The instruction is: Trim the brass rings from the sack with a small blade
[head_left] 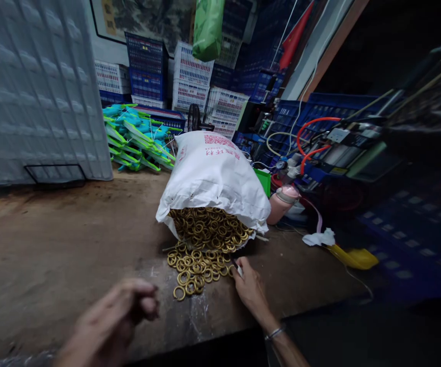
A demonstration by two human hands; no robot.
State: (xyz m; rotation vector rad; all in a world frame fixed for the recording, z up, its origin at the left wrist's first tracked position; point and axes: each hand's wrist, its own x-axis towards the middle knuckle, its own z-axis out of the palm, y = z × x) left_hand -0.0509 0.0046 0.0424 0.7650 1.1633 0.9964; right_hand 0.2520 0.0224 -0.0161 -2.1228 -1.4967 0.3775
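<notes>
A white woven sack (220,168) with red print lies on its side, its mouth facing me. Brass-coloured metal rings (208,227) fill the opening, and a pile of loose rings (197,267) has spilled onto the wooden table (71,239). My right hand (251,288), with a bracelet on its wrist, is closed around a thin dark tool (234,263) whose tip meets the right edge of the pile; its exact kind is unclear. To the pile's lower left, my left hand (117,316) is blurred, fingers curled together; whatever they may hold is hidden.
A pale ribbed panel (40,92) stands at the left. Behind the sack are blue and green plastic pieces (139,137) and stacked crates (191,76). On the right are a pink bottle (282,204), a machine with orange hoses (335,148) and a yellow wrapper (354,257).
</notes>
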